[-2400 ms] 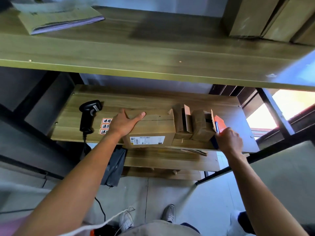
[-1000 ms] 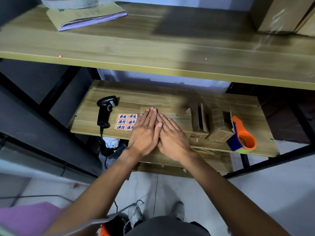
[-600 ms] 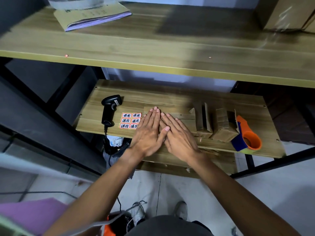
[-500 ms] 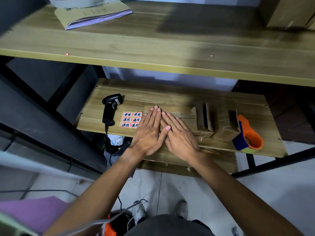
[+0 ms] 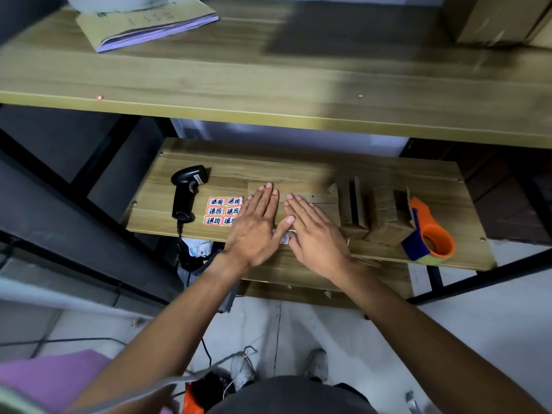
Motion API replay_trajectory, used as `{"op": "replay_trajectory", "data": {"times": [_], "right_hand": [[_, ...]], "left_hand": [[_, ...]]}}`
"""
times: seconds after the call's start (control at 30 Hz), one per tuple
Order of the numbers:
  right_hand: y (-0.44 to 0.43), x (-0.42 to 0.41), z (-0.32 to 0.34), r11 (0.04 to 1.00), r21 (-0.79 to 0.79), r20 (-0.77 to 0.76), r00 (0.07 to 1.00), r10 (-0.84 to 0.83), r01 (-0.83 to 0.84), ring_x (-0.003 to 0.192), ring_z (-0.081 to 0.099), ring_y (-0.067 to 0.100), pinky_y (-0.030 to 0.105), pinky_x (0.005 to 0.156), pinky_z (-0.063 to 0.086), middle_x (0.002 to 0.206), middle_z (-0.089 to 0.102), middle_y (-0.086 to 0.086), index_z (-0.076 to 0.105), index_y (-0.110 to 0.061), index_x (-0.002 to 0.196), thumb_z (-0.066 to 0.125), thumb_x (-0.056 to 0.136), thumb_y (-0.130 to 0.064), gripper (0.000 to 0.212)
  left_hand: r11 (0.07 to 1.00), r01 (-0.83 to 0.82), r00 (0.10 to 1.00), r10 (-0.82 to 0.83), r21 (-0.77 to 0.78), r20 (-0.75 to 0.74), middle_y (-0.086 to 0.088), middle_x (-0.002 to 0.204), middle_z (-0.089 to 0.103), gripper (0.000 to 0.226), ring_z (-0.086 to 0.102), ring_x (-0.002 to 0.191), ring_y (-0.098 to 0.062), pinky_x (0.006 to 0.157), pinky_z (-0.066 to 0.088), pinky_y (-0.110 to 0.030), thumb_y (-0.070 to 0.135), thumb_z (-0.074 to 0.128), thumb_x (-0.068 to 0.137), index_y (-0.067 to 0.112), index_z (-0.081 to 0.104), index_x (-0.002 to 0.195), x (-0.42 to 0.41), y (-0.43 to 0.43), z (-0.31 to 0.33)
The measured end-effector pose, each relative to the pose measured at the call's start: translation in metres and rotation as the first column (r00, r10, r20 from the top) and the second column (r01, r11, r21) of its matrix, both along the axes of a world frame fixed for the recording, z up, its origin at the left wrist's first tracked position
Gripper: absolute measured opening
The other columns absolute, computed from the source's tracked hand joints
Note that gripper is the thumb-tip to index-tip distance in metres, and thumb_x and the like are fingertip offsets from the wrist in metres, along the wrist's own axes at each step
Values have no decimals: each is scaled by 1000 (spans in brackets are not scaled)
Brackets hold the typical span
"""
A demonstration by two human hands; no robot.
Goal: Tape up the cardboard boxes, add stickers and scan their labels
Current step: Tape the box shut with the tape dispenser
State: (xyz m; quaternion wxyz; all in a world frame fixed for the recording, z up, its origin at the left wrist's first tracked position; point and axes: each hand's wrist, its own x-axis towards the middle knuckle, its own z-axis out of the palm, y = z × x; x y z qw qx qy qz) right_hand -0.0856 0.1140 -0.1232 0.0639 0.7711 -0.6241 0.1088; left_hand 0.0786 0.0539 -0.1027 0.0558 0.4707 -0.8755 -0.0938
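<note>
A flat cardboard box (image 5: 324,201) lies on the low wooden shelf (image 5: 298,168). My left hand (image 5: 257,225) and my right hand (image 5: 313,231) press flat on its top, side by side, fingers straight, and they hide most of it. A sheet of orange-edged stickers (image 5: 221,210) lies just left of my left hand. Further left, a black barcode scanner (image 5: 185,192) rests on the shelf. An orange and blue tape dispenser (image 5: 427,234) stands at the shelf's right end.
Two small cardboard boxes (image 5: 354,209) (image 5: 388,221) stand between the flat box and the dispenser. A wide upper shelf (image 5: 268,79) overhangs, carrying a paper folder (image 5: 143,23) and a large carton (image 5: 495,19). The scanner's cable (image 5: 182,249) hangs off the front edge.
My right hand let go of the tape dispenser and joined my left on the box. Over the last second both hands stay pressed flat, drifting slightly apart.
</note>
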Motion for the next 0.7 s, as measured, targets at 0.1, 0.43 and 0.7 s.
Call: {"op": "replay_trajectory", "data": {"times": [0.1, 0.43, 0.7], "right_hand": [[-4, -8, 1, 998, 30, 77, 996, 54, -56, 151, 28, 20, 40, 122, 28, 162, 33, 9, 40, -7, 152, 37, 96, -32, 62], [8, -28, -2, 1000, 7, -13, 1000, -12, 12, 153, 22, 21, 38, 124, 20, 165, 23, 7, 31, -10, 157, 57, 93, -26, 70], [7, -29, 3, 1000, 13, 148, 989, 18, -20, 151, 28, 19, 40, 122, 27, 163, 32, 7, 38, -9, 154, 39, 100, -37, 61]], "left_hand": [[1000, 14, 999, -13, -5, 30, -3, 168, -11, 84, -13, 155, -15, 124, -11, -31, 66, 0, 97, 13, -2, 161, 2, 2, 1], [999, 36, 998, -37, -17, -51, -6, 169, -10, 78, -13, 155, -17, 126, -6, -35, 63, 11, 102, 14, -1, 162, 2, 2, -3], [988, -156, 881, 142, 7, -451, -10, 167, 21, 59, 17, 155, -24, 126, 18, -38, 46, 22, 106, 17, 56, 144, -4, 2, -12]]}}
